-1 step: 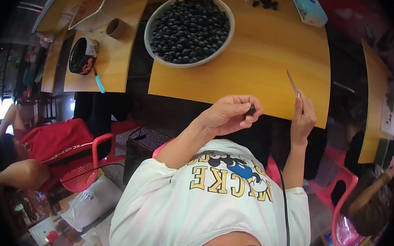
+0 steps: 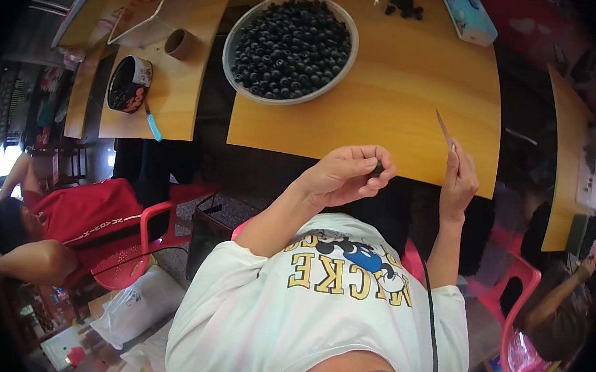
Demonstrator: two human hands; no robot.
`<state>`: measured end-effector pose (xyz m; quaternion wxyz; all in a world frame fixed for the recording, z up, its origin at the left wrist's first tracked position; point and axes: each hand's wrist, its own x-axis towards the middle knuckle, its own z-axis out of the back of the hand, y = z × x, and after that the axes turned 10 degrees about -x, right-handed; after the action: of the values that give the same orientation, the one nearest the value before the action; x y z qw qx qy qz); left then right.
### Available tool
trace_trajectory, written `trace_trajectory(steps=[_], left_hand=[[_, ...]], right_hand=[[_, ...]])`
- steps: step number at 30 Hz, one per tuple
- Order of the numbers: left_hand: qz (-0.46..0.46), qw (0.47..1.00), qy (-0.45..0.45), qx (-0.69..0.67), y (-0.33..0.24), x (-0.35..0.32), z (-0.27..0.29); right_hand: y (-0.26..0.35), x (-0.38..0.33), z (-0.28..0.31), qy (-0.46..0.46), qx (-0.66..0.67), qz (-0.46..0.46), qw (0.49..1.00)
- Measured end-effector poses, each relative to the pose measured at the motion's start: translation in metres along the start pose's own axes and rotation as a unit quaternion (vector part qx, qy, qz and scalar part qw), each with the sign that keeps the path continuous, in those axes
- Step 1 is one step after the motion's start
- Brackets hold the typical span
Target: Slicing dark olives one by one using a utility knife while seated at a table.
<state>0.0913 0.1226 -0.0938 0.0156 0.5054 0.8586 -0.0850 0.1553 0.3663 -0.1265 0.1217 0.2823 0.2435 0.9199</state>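
Observation:
My left hand point(image 2: 347, 174) is closed in a pinch just off the table's near edge. Between its fingertips is a small dark round piece point(image 2: 378, 169), partly hidden; whether it is a nut or a fruit I cannot tell. My right hand point(image 2: 459, 180) grips a small knife point(image 2: 443, 129), its thin pointed blade aimed up and away over the wooden table point(image 2: 392, 120). The blade and the piece are apart. Beyond my left hand stands a wide translucent round bowl point(image 2: 276, 102), heaped with many similar dark round pieces point(image 2: 290, 47).
Loose dark pieces point(image 2: 404, 5) lie at the table's far side, beside a blue tissue pack point(image 2: 470, 18). On the left table are a round tin point(image 2: 141, 71), a blue-handled tool point(image 2: 153, 127) and a brown cup point(image 2: 179, 43). A person in red point(image 2: 89, 213) sits left; another person point(image 2: 558, 315) is at right.

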Motion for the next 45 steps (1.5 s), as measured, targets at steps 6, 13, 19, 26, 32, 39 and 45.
trace_trajectory(steps=[6, 13, 19, 26, 32, 39, 45], left_hand=[[-0.044, 0.987, 0.029, 0.150, -0.062, -0.006, -0.025], [-0.307, 0.923, -0.169, 0.159, -0.213, 0.106, -0.093], [-0.310, 0.880, -0.277, 0.229, -0.270, 0.141, -0.101], [-0.188, 0.430, -0.225, 0.854, -0.216, 0.038, -0.086], [-0.126, 0.316, -0.319, 0.885, -0.199, -0.001, -0.056], [-0.133, 0.311, -0.329, 0.881, -0.188, 0.002, -0.046], [-0.217, 0.259, -0.283, 0.898, -0.190, 0.008, -0.045]], right_hand=[[-0.016, -0.006, -0.011, -0.043, 0.029, 0.002, 0.999], [-0.017, -0.009, -0.016, -0.069, 0.026, 0.034, 0.997], [-0.017, -0.011, -0.016, -0.062, 0.030, 0.033, 0.997], [-0.021, -0.012, -0.015, -0.051, 0.037, 0.031, 0.998], [-0.019, -0.009, -0.016, -0.053, 0.032, 0.039, 0.997], [-0.015, -0.007, -0.017, -0.053, 0.031, 0.049, 0.997], [-0.011, -0.006, -0.007, -0.023, 0.053, 0.009, 0.998]])
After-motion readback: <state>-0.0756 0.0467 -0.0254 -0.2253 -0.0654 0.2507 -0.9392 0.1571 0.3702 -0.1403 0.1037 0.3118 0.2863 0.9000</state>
